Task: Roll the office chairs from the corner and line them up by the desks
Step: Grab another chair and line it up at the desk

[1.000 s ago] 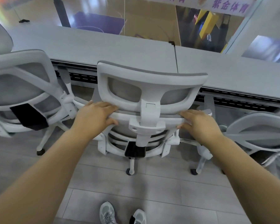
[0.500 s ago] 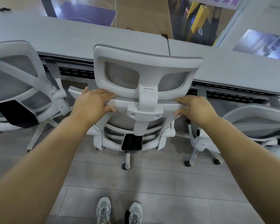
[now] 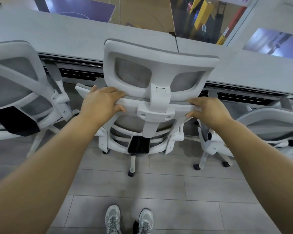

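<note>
A white office chair (image 3: 159, 58) with grey mesh stands directly in front of me, its back toward me and its headrest against the grey desks (image 3: 78, 38). My left hand (image 3: 101, 103) grips the top rail of the backrest on the left. On the right end of the same rail sits my right hand (image 3: 208, 110), fingers curled over it. The chair's seat is hidden behind the backrest.
Another white chair (image 3: 19, 85) stands close on the left, and a third (image 3: 267, 125) on the right with its base near the middle chair's. Glass panels rise behind the desks. Grey floor tiles and my shoes (image 3: 128, 218) lie below.
The middle chair has rolled forward toward the desk edge with both hands on its backrest, and I have stepped closer behind it.
</note>
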`<state>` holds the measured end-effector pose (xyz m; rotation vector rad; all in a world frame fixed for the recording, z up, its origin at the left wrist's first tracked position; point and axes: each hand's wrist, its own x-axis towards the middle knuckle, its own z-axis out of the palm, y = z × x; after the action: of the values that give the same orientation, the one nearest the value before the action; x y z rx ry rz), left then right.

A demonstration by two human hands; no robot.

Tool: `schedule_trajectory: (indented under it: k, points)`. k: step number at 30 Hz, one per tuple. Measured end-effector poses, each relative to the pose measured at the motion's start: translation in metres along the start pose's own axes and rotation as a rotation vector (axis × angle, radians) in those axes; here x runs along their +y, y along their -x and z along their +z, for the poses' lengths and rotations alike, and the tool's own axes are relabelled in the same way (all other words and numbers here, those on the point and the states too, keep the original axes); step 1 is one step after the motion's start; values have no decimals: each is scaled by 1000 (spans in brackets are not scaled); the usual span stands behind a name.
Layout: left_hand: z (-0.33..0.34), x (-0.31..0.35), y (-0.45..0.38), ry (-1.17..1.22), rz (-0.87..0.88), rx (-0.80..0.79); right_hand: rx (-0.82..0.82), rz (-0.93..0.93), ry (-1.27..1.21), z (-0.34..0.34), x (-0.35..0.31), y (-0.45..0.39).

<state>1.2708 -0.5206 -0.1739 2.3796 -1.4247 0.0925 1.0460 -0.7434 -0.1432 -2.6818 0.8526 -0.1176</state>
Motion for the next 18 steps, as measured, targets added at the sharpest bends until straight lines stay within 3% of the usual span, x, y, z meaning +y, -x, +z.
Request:
schedule_trajectory:
  k: [18]
  points:
    - [9,7,14,-3,26,23,29,41,-20,11,7,16]
